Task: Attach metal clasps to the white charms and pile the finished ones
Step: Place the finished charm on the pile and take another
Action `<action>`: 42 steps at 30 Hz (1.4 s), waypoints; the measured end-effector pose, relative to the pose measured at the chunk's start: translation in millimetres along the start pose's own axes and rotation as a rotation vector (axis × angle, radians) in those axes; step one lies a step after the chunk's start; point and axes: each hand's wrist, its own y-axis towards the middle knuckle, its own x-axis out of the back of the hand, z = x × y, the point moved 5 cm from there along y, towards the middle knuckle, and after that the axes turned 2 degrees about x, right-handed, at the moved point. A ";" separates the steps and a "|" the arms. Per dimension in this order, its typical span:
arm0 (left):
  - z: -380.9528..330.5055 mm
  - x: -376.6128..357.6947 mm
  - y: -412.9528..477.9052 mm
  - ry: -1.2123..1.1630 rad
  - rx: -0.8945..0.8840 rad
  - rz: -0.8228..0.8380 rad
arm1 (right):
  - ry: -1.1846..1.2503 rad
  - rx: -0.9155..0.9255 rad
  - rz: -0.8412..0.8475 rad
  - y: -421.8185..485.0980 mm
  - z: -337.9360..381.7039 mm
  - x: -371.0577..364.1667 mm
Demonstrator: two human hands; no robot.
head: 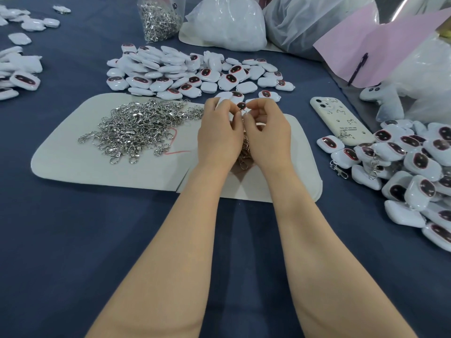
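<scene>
Two pinches meet: left hand [219, 135] on white charm [241, 105], right hand [267, 135] on clasp [244, 152]; a fingertip slip could unhook them. Either might drop.

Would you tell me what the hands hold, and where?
The left hand and right hand pinch a white charm at its lower edge; a metal clasp dangles beneath.

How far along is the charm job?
Done: a pile of clasped charms lies on the right. In hand: the left hand and right hand pinch one charm, with a clasp dangling below. Left: a big heap of seemingly bare charms and loose clasps.
</scene>
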 end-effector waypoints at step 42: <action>1.2 0.4 2.0 -0.105 0.034 -0.009 | -0.009 -0.022 -0.022 -1.1 2.6 -1.3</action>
